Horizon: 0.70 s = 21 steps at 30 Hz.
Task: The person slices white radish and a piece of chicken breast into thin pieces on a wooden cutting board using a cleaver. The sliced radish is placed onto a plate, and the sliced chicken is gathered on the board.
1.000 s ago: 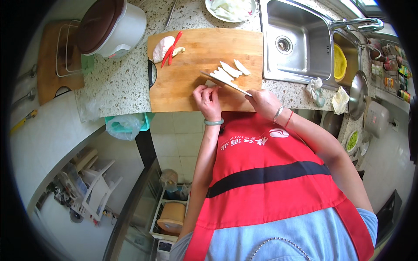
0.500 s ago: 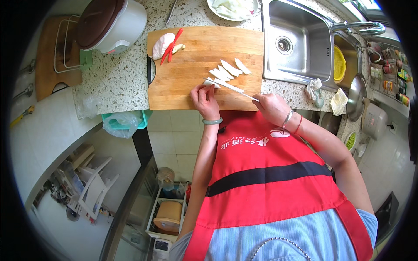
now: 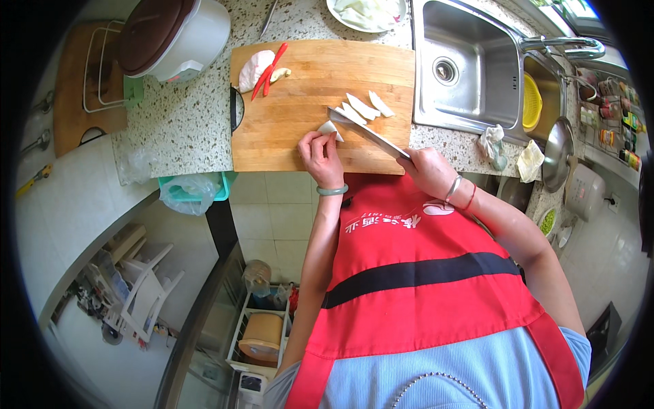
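Note:
On the wooden cutting board [image 3: 272, 146], my left hand [image 3: 321, 159] pinches a small white wedge of vegetable [image 3: 330, 128] with its fingertips. My right hand [image 3: 432, 172] grips the handle of a kitchen knife [image 3: 371, 135]. Its blade slants up and left across the board, just right of the wedge, with the flat side showing. Several white vegetable slices [image 3: 361, 107] lie along the blade's far side, and the blade partly hides some of them. At the board's far left, red chili peppers [image 3: 270, 71] lie against a pale pinkish lump [image 3: 255, 69] and a small yellowish piece [image 3: 281, 73].
A white plate [image 3: 331, 8] of pale slices stands beyond the board. To the right is a steel sink [image 3: 470, 58] with a tap [image 3: 562, 46]; a rice cooker [image 3: 197, 41] stands at the left. A teal bin [image 3: 222, 187] with a plastic bag hangs at the counter's front edge.
The knife's blade has shifted away from the wedge toward the far right, against the cut slices, and turned to show its flat side. My left hand stays in place on the wedge.

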{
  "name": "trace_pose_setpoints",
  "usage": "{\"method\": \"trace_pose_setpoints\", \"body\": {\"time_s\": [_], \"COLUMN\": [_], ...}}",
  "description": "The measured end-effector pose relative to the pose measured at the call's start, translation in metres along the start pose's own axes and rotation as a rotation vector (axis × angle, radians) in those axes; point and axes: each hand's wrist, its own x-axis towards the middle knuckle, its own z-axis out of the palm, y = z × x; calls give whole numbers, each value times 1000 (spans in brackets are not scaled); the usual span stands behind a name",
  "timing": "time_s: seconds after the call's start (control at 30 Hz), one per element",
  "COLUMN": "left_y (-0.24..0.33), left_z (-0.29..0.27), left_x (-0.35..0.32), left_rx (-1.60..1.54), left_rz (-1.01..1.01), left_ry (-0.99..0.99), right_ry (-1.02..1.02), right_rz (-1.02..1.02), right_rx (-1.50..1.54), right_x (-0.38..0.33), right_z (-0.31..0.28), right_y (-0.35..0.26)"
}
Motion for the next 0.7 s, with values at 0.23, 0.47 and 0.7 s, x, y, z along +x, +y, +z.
{"method": "trace_pose_setpoints", "body": {"time_s": [0.23, 0.47, 0.7], "left_y": [5, 1, 1], "left_z": [-3, 2, 1], "left_x": [1, 0, -1], "left_rx": [-8, -28, -54], "left_rz": [-39, -41, -79], "left_ry": [-16, 13, -3], "right_ry": [-8, 22, -67], "right_rz": [-16, -47, -3], "right_rx": [3, -1, 26], "right_x": [0, -3, -2], "right_z": [-1, 3, 3], "right_y": [-8, -6, -6]}}
